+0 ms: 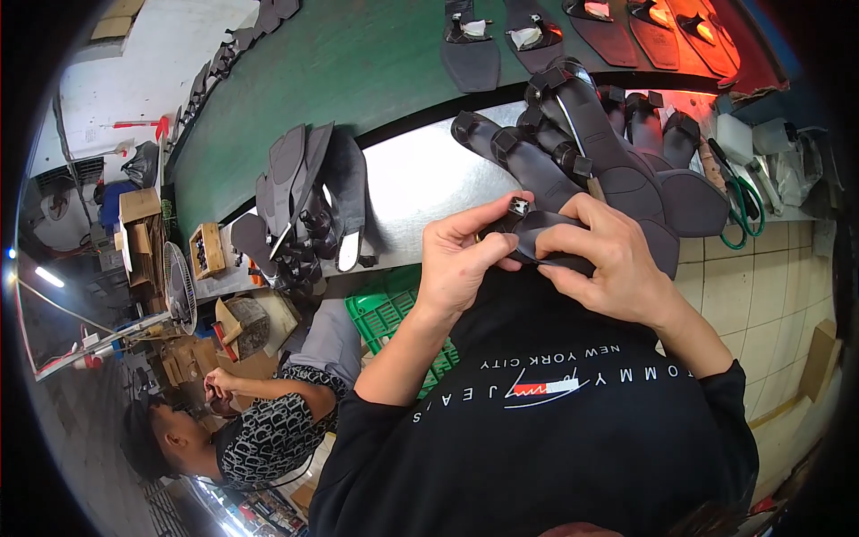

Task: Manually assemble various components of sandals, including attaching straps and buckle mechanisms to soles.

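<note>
In front of my chest, both hands hold a black heeled sandal (544, 225). The fingers and thumb of my left hand (456, 268) are closed around its heel end, where a small block heel with a pale mark on its tip points up. My right hand (617, 259) grips the sole part with bent fingers. Much of the sandal is hidden behind the fingers. Just beyond my right hand, several black heeled sandals (617, 170) lie overlapping with their heels up. A tool with a light handle (595, 189) sticks out beside my right fingers.
A shiny metal worktop (407, 179) borders a green conveyor surface (304, 85) bearing flat dark soles (472, 67). More soles and sandals (291, 179) are stacked at left. Green-handled scissors (741, 210) lie at right. A green basket (365, 309) stands below; a co-worker (277, 421) sits lower left.
</note>
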A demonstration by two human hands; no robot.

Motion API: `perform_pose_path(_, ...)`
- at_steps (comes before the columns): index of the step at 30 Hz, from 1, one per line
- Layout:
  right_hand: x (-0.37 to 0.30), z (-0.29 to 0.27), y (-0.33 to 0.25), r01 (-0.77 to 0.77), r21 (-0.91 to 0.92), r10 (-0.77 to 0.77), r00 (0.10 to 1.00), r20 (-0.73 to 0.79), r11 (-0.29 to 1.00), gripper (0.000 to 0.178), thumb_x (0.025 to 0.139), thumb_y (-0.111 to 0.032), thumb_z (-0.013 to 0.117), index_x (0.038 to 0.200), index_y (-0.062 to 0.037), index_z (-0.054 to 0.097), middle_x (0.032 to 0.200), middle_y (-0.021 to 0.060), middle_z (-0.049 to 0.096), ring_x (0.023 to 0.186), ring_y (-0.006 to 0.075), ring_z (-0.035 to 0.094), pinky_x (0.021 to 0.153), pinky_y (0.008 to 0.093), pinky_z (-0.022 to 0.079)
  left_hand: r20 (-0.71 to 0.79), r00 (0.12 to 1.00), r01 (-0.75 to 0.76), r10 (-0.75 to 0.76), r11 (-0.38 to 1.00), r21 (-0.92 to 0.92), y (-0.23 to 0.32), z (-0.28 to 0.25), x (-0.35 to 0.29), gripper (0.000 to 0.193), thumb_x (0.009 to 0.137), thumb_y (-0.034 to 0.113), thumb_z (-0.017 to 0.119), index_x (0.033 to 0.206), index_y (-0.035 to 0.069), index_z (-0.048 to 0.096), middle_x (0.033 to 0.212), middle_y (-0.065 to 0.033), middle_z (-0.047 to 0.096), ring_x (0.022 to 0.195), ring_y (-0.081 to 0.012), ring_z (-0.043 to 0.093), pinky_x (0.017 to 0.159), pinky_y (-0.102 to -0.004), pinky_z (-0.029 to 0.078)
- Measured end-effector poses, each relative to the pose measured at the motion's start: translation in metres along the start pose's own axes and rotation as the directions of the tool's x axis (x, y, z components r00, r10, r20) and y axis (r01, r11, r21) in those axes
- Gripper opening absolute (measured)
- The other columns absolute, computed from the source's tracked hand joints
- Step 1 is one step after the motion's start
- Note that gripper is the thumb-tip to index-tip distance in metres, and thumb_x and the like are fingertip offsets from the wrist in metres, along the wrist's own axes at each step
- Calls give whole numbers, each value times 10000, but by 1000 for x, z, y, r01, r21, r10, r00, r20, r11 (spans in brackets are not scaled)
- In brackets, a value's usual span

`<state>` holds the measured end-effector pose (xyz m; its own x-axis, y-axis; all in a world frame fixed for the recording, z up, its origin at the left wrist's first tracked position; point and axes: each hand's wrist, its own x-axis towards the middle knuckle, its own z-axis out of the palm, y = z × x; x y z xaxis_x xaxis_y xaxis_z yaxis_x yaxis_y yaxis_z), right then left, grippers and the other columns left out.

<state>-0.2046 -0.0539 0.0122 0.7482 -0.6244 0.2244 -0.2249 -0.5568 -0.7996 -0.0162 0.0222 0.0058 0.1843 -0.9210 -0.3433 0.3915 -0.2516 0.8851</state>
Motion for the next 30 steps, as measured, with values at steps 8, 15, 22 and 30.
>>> perform_pose_path(8, -2, 2, -1, 239, -185, -271, 947, -172, 953, 228, 627, -120, 754, 834, -136, 660, 814, 93, 508, 705, 263, 555, 592, 359, 436, 99, 957, 290, -274, 920, -262, 14, 0, 0, 443, 775, -83, 548, 1211, -19, 595, 1199, -143, 621, 746, -173, 691, 581, -220, 589)
perform_pose_path(15, -5, -6, -10, 269, -193, -298, 944, -141, 944, 283, 643, -124, 764, 908, -125, 666, 811, 81, 527, 689, 241, 569, 578, 340, 445, 52, 989, 145, -136, 953, -267, 14, 11, -5, 477, 917, 110, 517, 1375, 14, 427, 1206, -125, 613, 861, -130, 661, 581, -222, 581)
perform_pose_path(22, -6, -2, -6, 78, 3, -76, 985, -155, 997, 213, 741, -80, 735, 894, -42, 592, 702, 86, 606, 602, 262, 597, 543, 355, 464, 151, 971, 184, -184, 983, 14, 1, -9, -6, 309, 965, 198, 472, 1207, 32, 569, 956, -28, 653, 690, -36, 582, 465, -186, 446)
perform_pose_path(30, -6, 11, -3, 109, -71, -119, 979, -164, 992, 196, 725, -89, 745, 795, -53, 566, 612, 62, 565, 549, 245, 578, 509, 341, 443, 62, 981, 177, -186, 976, 126, -3, -2, -7, 248, 975, 203, 461, 1057, 28, 616, 748, 17, 594, 539, -18, 491, 421, -180, 398)
